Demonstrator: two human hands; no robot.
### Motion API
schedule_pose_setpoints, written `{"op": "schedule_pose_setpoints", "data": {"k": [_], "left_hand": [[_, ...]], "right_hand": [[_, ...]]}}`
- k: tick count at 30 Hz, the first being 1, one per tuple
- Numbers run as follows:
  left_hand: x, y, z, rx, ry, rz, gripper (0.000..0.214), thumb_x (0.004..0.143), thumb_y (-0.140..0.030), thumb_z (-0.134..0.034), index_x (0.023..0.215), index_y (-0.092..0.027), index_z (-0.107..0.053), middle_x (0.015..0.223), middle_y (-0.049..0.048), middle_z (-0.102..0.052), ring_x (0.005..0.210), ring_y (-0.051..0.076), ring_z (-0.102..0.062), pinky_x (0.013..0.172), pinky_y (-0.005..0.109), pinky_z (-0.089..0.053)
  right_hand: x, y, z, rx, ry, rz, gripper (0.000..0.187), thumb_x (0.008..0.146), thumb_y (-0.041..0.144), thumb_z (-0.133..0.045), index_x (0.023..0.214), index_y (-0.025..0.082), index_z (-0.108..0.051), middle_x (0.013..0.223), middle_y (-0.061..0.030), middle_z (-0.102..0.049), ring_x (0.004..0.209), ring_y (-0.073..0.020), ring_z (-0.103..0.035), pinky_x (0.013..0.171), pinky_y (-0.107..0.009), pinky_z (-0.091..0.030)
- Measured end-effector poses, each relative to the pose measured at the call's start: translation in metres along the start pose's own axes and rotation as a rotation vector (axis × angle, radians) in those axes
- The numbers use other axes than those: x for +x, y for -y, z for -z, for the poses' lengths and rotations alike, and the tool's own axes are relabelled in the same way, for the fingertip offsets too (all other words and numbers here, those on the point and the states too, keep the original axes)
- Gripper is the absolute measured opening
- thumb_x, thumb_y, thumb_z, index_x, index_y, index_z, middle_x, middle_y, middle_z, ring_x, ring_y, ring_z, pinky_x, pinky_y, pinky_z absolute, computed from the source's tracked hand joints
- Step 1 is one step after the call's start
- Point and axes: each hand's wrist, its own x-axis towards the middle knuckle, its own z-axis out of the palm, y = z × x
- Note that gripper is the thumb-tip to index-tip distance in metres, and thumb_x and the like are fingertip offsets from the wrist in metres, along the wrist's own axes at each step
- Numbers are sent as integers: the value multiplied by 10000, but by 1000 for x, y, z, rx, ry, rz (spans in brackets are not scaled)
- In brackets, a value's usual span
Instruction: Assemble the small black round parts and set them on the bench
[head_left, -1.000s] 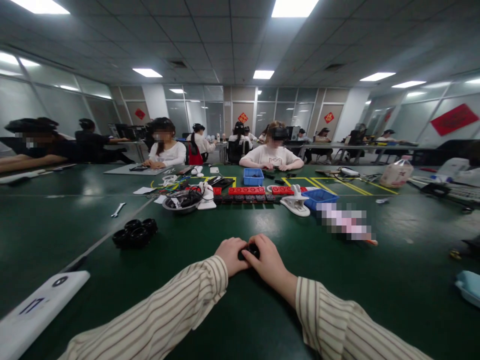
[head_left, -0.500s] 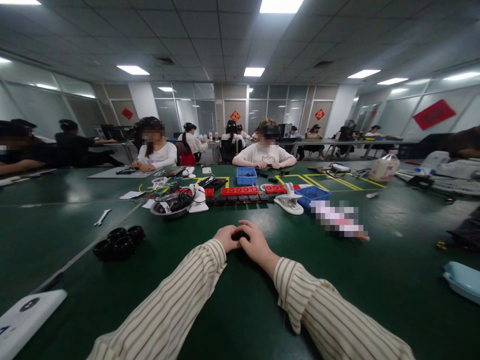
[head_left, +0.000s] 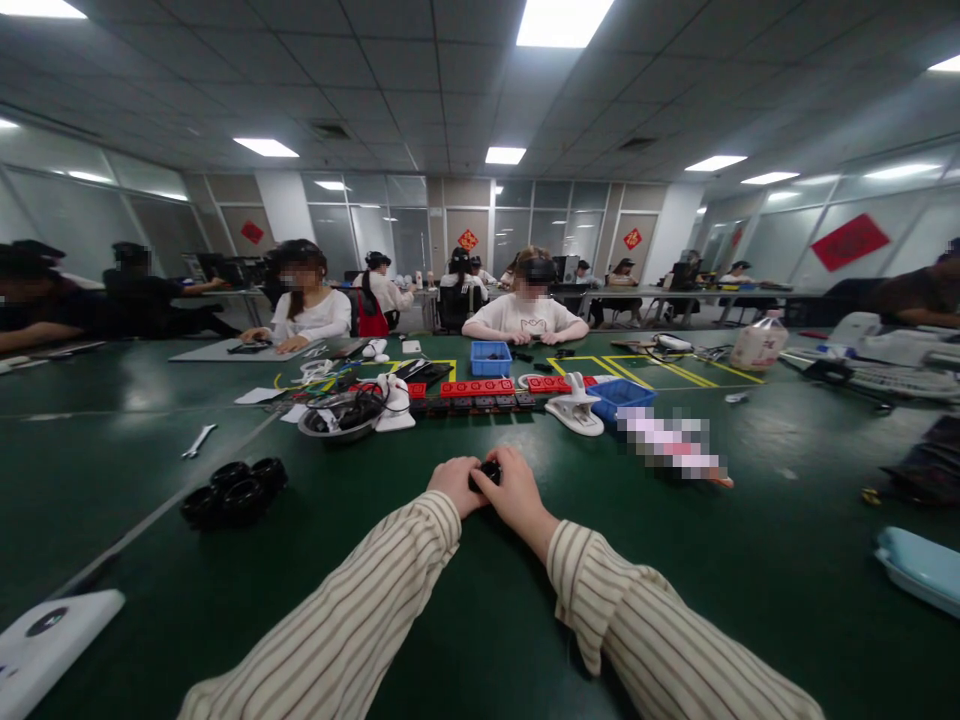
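Gripping a black round part [head_left: 491, 469]: left hand [head_left: 456, 485] and right hand [head_left: 519, 497], fingers clamped around it, right of the black ring cluster [head_left: 236, 495] on desk [head_left: 675, 550]; wrench [head_left: 199, 441] just beyond cluster, white device [head_left: 71, 640] nearer.

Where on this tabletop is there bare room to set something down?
Free: between the black round parts and the left hand; also from the right hand across to the pale-blue case. Crowded: beyond the hands, around red strips and blue bins.
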Motion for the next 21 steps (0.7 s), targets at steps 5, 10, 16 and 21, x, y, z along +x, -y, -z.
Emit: {"op": "schedule_pose_setpoints", "data": {"k": [5, 10, 16, 21], "left_hand": [[3, 10, -2, -42, 48, -67, 255, 618, -321, -664, 825, -177, -625, 794, 15, -621, 818, 216, -588, 709, 266, -432], [5, 20, -4, -100, 95, -104, 277, 602, -304, -688, 836, -167, -634, 814, 6, -629, 814, 205, -587, 723, 261, -436], [5, 21, -5, -138, 90, -137, 309, 567, -288, -715, 836, -159, -631, 853, 23, -650, 847, 228, -591, 765, 292, -449], [-1, 16, -3, -173, 32, -130, 575, 574, -320, -715, 1107, -197, -540, 1036, 27, -631, 917, 207, -595, 826, 281, -449]], "right_hand": [[-3, 6, 6, 43, 70, 97, 138, 707, 115, -525, 818, 172, -582, 852, -36, -582, 838, -178, -494, 786, -315, -393], [-5, 11, 10, 87, 127, 192, 231, 658, 34, -457, 780, 176, -592, 825, -19, -607, 842, -178, -485, 810, -317, -377], [-9, 13, 12, 97, 147, 241, 248, 623, 30, -450, 783, 170, -577, 855, -29, -588, 872, -186, -476, 827, -324, -379], [-11, 12, 11, 75, 26, 163, 227, 737, 175, -515, 962, 162, -540, 991, -66, -546, 946, -204, -473, 858, -349, -379]]}}
